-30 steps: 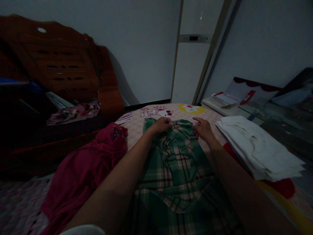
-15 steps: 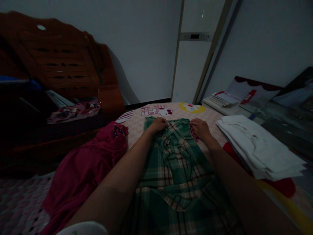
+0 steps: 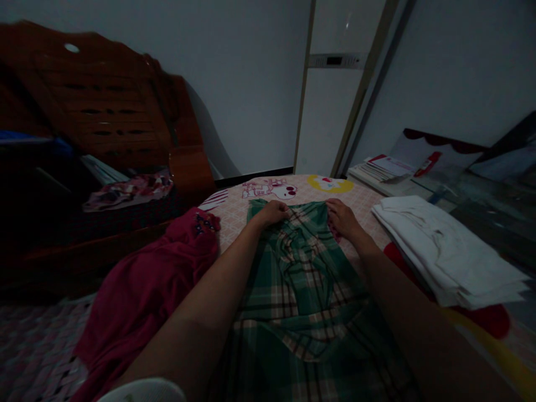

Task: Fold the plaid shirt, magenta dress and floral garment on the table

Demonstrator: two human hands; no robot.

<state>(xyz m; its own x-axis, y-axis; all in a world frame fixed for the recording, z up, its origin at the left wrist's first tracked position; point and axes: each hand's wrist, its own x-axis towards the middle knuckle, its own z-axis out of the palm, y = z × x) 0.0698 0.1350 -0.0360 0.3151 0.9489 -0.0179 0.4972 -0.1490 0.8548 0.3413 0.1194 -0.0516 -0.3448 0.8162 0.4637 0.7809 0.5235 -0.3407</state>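
A green plaid garment point(image 3: 310, 279) with brown, black and pale stripes lies spread in front of me, its middle creased and bunched. My left hand point(image 3: 273, 213) pinches the far edge of the cloth near its left corner. At the far right corner, my right hand point(image 3: 341, 216) grips the same edge between thumb and fingers. Under the garment is a pink patterned cover point(image 3: 234, 219) with cartoon prints. A crumpled magenta garment point(image 3: 154, 285) with a dark beaded patch lies to the left of my left forearm.
Folded white cloth point(image 3: 448, 245) is stacked on the right. Behind it are papers point(image 3: 383, 168) and a glass-topped surface point(image 3: 481, 206). A carved wooden bench point(image 3: 104, 106) stands at the left, with patterned fabric point(image 3: 134, 190) on it. A tall white appliance point(image 3: 326, 111) stands against the back wall.
The right end of the garment's far edge is slightly higher and tauter, with my right hand raised a little. The left hand has hardly moved.
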